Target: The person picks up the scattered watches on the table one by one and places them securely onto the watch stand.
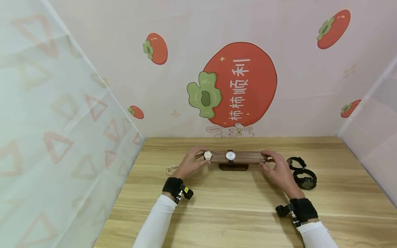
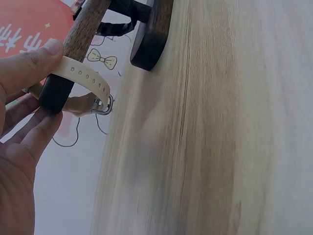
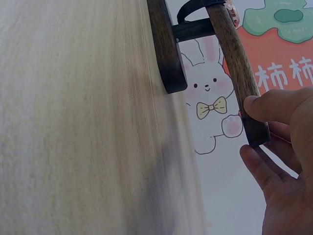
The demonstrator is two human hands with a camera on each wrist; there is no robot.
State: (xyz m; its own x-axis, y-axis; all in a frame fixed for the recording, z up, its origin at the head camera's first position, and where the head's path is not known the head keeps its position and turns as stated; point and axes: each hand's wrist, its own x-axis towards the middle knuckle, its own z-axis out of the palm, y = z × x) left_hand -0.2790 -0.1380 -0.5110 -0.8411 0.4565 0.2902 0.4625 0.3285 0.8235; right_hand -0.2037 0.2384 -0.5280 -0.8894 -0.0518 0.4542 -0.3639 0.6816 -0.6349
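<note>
A dark wooden watch stand [image 1: 249, 157] has a long crossbar on a short post above an oval base [image 1: 233, 167]. At the bar's left end my left hand [image 1: 190, 163] grips it, thumb and fingers around the end. A cream-strapped watch [image 1: 208, 155] circles the bar there; in the left wrist view its buckled strap [image 2: 85, 78] hangs loosely below the wood. My right hand [image 1: 280, 171] pinches the bare right end, with the thumb on one side and fingers on the other in the right wrist view. Mid-bar sits a dark-strapped watch [image 1: 230, 156] with a white dial.
Two black watches, one smaller [image 1: 296, 163] and one chunky [image 1: 305, 179], lie on the wooden table [image 1: 217, 220] right of my right hand. A pale looped band [image 1: 171, 169] lies behind my left wrist. A printed backdrop [image 1: 173, 86] stands along the table's far edge.
</note>
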